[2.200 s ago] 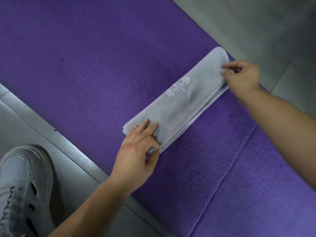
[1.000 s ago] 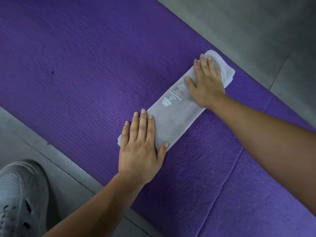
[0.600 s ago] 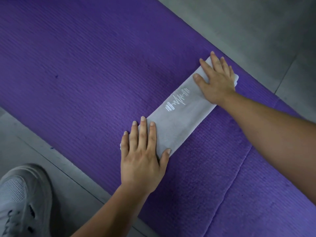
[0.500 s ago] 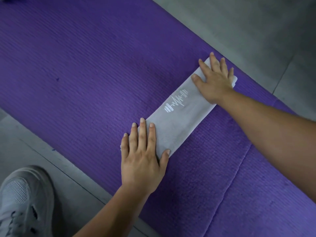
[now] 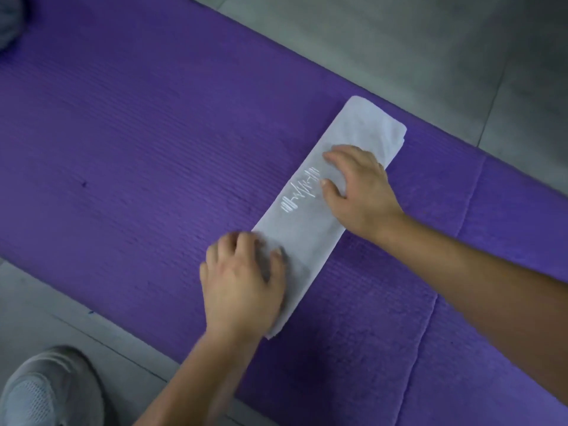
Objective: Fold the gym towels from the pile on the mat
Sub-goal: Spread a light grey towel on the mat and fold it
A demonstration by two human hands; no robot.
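Grey towel [image 5: 310,241] under both hands, near mat [image 5: 123,149] edge.

The ground is being covered by a grey floor [image 5: 399,35] of smooth, concrete-like slabs, and thin dark seams are being shown between them. The far right corner is being dimmed by shadow, while the rest is being lit softly and evenly. A grey mesh shoe [image 5: 43,392] is being rested on the near strip of floor at the lower left.
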